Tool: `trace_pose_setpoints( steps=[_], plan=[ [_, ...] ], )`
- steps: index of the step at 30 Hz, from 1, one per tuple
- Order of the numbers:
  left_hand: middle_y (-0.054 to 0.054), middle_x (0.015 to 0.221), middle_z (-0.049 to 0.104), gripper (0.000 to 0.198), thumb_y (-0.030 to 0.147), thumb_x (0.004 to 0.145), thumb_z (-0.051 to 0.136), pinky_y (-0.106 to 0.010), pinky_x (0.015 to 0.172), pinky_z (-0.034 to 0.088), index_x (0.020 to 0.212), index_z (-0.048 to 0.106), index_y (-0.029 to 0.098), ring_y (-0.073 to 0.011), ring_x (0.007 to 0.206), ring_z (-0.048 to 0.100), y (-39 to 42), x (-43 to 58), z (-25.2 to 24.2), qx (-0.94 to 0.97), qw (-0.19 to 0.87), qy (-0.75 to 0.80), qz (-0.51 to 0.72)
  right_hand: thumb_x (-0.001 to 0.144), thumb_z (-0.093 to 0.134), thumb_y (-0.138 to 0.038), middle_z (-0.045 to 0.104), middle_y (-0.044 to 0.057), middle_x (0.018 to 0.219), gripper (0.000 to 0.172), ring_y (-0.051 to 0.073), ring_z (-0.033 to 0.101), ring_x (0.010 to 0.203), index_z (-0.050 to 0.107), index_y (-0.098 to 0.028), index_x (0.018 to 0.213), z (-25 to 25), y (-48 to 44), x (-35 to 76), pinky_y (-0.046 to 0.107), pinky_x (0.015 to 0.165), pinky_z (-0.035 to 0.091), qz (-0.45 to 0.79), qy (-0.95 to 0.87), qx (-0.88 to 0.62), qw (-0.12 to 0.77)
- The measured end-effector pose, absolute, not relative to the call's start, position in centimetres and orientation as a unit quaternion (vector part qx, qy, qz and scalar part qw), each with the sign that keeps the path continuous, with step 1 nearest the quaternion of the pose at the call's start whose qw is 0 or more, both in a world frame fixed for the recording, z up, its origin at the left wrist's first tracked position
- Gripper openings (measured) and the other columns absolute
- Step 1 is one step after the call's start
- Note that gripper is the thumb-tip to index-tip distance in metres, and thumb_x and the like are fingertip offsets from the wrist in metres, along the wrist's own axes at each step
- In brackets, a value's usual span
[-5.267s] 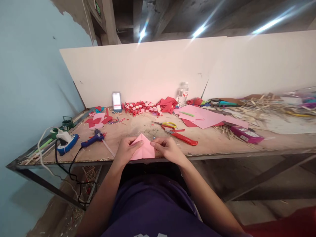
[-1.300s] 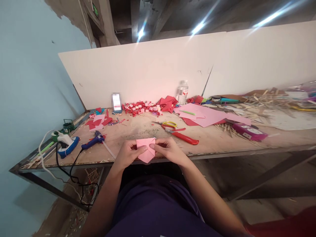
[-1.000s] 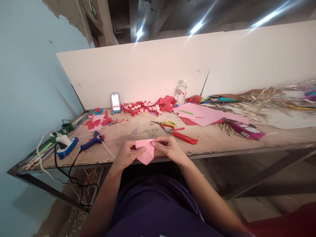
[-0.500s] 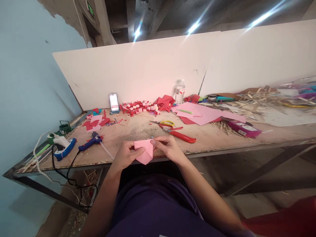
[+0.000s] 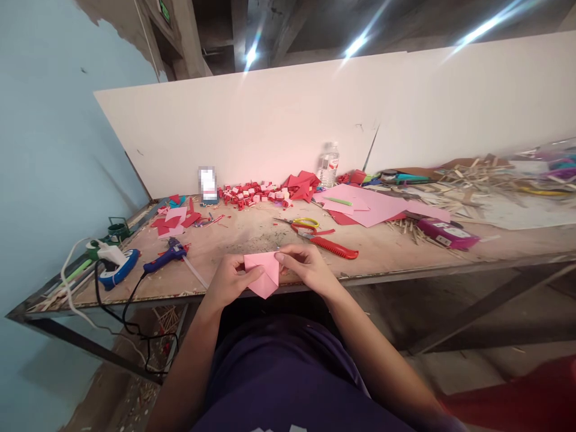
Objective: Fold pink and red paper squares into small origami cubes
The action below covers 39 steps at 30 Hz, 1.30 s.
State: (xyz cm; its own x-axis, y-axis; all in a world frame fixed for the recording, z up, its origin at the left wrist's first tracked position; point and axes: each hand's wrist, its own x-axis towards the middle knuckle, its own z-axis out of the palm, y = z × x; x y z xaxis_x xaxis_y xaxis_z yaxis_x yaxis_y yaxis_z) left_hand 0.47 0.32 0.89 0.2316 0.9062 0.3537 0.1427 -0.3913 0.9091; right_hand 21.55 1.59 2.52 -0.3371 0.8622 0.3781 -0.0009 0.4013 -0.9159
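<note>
A folded piece of pink paper (image 5: 264, 281) is held over the table's front edge, its pointed end toward me. My left hand (image 5: 231, 278) pinches its left side, the thumb lying across the face of the paper. At the upper right corner, my right hand (image 5: 306, 267) grips it between thumb and fingers. Crease lines run across the paper. Just beyond my hands lie yellow-and-red-handled scissors (image 5: 306, 224) and a red utility knife (image 5: 335, 246).
A blue glue gun (image 5: 165, 255) and a power strip (image 5: 117, 269) with cables lie left. Behind are a phone (image 5: 208, 185), small folded red and pink pieces (image 5: 254, 193) and a water bottle (image 5: 328, 165). Pink sheets (image 5: 382, 207), a purple box (image 5: 447, 234) and wooden sticks (image 5: 477, 174) spread right.
Both hands keep their grip on the pink paper with almost no movement. The whole view has shifted very slightly.
</note>
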Motion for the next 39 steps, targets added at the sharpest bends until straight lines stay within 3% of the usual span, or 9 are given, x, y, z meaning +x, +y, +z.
trace_pose_setpoints(
  steps=[9,17,25,32,39],
  plan=[
    [-0.006,0.074,0.073,0.03,0.04,0.078,0.077,-0.025,0.062,0.048,0.074,0.077,0.01,-0.019,0.069,0.064,0.35,0.52,0.97,0.668,0.392,0.396,0.493,0.088,0.07,-0.051,0.068,0.003,0.064,0.039,0.016,0.061,0.059,0.072,-0.016,0.07,2.36,1.79,21.63,0.029,0.062,0.052,0.46,-0.661,-0.316,0.502],
    [-0.007,0.076,0.075,0.038,0.047,0.071,0.083,-0.026,0.062,0.05,0.077,0.078,0.01,-0.0197,0.068,0.065,0.46,0.89,1.3,0.618,0.393,0.403,0.549,0.086,0.07,-0.055,0.068,0.003,0.072,0.042,0.016,0.058,0.064,0.075,-0.014,0.081,2.41,1.56,21.69,0.027,0.06,0.047,0.434,-0.746,-0.32,0.39],
    [-0.007,0.074,0.075,0.035,0.044,0.074,0.082,-0.025,0.06,0.048,0.074,0.077,0.009,-0.0185,0.066,0.065,0.44,0.93,1.01,0.61,0.388,0.411,0.555,0.085,0.072,-0.053,0.059,0.001,0.061,0.044,0.012,0.049,0.056,0.07,-0.012,0.069,2.03,1.97,21.64,0.024,0.053,0.039,0.445,-0.733,-0.336,0.39],
    [-0.006,0.075,0.075,0.035,0.044,0.075,0.081,-0.025,0.06,0.048,0.075,0.077,0.009,-0.0175,0.066,0.064,0.77,0.87,0.71,0.597,0.381,0.418,0.569,0.088,0.07,-0.051,0.072,0.007,0.072,0.041,0.017,0.061,0.064,0.075,-0.012,0.076,2.26,1.65,21.62,0.027,0.059,0.048,0.445,-0.738,-0.334,0.381],
    [-0.006,0.073,0.074,0.034,0.043,0.075,0.081,-0.024,0.059,0.046,0.073,0.076,0.009,-0.017,0.065,0.063,0.76,0.9,0.43,0.584,0.374,0.425,0.581,0.087,0.072,-0.05,0.073,0.006,0.068,0.04,0.017,0.063,0.06,0.075,-0.012,0.074,2.12,1.79,21.7,0.027,0.058,0.05,0.448,-0.728,-0.34,0.392]
  ],
)
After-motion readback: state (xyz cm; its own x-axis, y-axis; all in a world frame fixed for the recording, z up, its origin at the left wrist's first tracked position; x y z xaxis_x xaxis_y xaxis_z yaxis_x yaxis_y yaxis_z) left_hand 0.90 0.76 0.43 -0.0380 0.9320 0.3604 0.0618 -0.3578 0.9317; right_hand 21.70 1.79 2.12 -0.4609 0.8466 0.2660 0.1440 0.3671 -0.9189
